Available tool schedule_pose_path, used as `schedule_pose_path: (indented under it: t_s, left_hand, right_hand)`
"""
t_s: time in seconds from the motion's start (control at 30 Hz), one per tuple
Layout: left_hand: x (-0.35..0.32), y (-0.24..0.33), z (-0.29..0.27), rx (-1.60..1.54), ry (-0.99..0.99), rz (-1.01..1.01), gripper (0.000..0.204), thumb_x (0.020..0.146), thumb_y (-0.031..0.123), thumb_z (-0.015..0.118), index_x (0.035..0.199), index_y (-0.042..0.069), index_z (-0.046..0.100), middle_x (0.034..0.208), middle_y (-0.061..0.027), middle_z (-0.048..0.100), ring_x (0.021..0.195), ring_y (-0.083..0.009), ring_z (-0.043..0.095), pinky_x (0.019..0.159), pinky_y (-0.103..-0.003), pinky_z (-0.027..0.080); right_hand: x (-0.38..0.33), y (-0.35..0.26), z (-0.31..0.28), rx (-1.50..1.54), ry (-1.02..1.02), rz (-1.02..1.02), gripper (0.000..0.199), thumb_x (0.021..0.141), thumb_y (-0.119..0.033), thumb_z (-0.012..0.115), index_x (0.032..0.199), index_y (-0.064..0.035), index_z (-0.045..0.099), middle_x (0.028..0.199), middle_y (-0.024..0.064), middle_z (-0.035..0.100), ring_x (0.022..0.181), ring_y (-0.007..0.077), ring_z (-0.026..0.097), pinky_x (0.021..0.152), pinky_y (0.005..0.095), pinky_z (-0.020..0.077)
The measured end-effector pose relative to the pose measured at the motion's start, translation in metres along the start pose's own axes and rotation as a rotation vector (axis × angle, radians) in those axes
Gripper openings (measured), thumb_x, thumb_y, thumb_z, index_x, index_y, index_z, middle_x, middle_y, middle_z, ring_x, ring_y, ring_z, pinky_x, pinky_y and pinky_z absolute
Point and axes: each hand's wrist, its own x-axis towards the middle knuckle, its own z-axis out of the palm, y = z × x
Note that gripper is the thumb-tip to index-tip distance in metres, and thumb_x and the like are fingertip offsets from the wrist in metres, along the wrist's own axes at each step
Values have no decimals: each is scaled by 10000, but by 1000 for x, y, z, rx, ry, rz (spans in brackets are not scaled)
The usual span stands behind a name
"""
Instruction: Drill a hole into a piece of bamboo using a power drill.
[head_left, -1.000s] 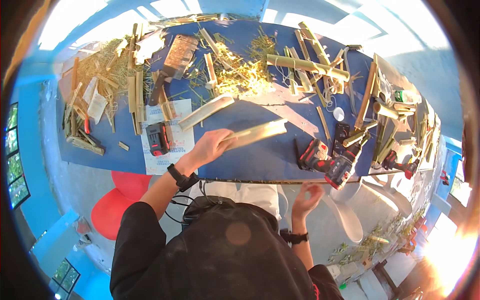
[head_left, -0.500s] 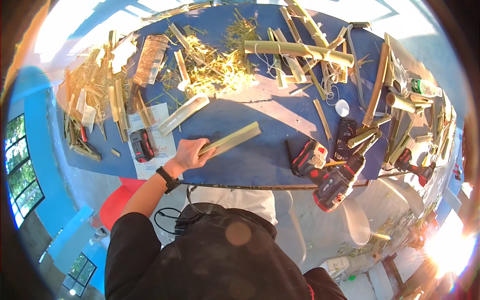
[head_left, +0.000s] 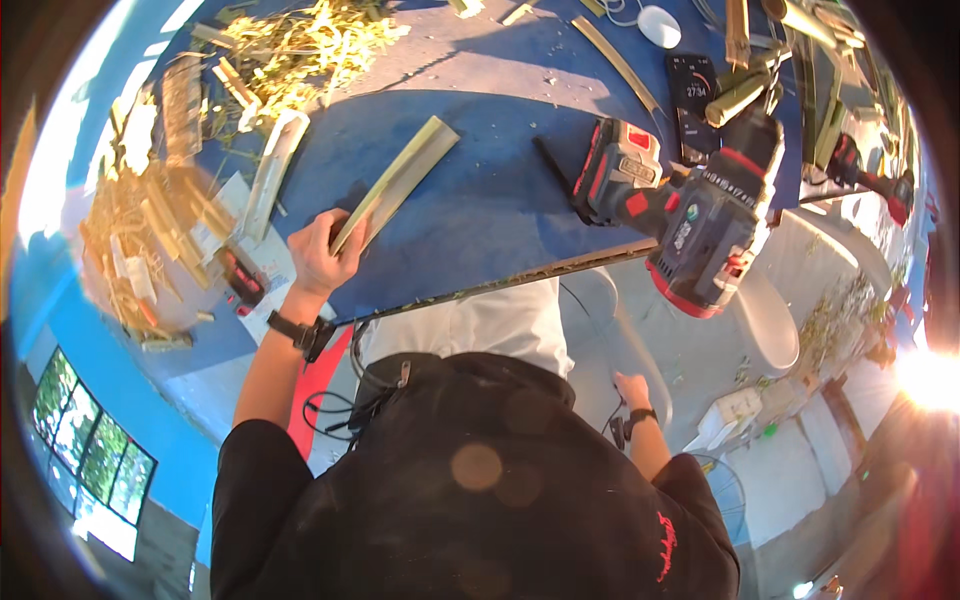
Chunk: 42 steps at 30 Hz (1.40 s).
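My left hand (head_left: 325, 252) is closed around the lower end of a split bamboo strip (head_left: 405, 178), which tilts up to the right above the blue table. My right hand (head_left: 632, 390) hangs low beside a white chair, beyond the table edge; its fingers are too small to read. A cordless drill (head_left: 700, 240) lies at the table's front edge, its body jutting past the edge and its battery (head_left: 615, 165) over the tabletop. Left of my left hand, a wider split bamboo piece (head_left: 272, 175) rests near a loose battery pack (head_left: 240, 278).
Bamboo shavings (head_left: 330, 45) are heaped at the far left. A phone (head_left: 690, 100), a white round disc (head_left: 659, 27) and a bamboo strip (head_left: 620, 68) lie at the far right. Another power tool (head_left: 870, 178) is at the right. White chairs (head_left: 768, 325) stand below the table edge.
My view has shifted nearer the table edge and turned. My right hand has come into view low at the right. The bamboo strip stays in my left hand, now more steeply tilted.
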Motion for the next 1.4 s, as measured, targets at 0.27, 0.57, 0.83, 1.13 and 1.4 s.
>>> schedule_pose_path:
  t_s: [0.27, 0.57, 0.83, 1.13, 1.4]
  left_hand:
    - [-8, -8, -2, -25, -12, 61, 204, 946, 81, 781, 840, -4, 628, 705, -107, 675, 501, -222, 594, 474, -325, 445]
    - [-8, -12, -11, -45, 20, 31, 160, 971, 76, 753, 872, -1, 654, 683, -97, 647, 506, -184, 569, 482, -323, 420]
    - [-7, -3, -2, -135, -2, 91, 196, 861, 125, 856, 806, 60, 679, 628, -65, 578, 499, -251, 595, 445, -351, 435]
    - [-2, -19, -21, -263, 21, -15, 182, 873, 130, 850, 855, 65, 681, 672, -46, 617, 519, -226, 616, 451, -336, 447]
    - [-7, -25, -25, -394, -40, -2, 168, 900, 178, 834, 929, 96, 690, 735, -32, 655, 607, -227, 655, 497, -329, 472]
  right_hand:
    - [-9, -191, 133, -314, -611, -597, 383, 882, -421, 754, 954, -46, 795, 929, 118, 779, 786, 269, 725, 699, 396, 574]
    - [41, -245, 158, -345, -580, -631, 382, 888, -413, 753, 973, -42, 791, 939, 123, 782, 800, 270, 730, 713, 396, 577]
    - [82, -507, 152, -541, -506, -1043, 380, 895, -404, 753, 991, -38, 787, 950, 128, 784, 813, 270, 734, 727, 396, 580]
    - [99, -536, 136, -673, -509, -1060, 379, 902, -395, 752, 1013, -34, 783, 961, 133, 787, 828, 270, 739, 742, 396, 584]
    - [120, -480, 62, -668, -408, -959, 379, 908, -387, 751, 1031, -30, 779, 972, 138, 790, 842, 270, 743, 756, 397, 587]
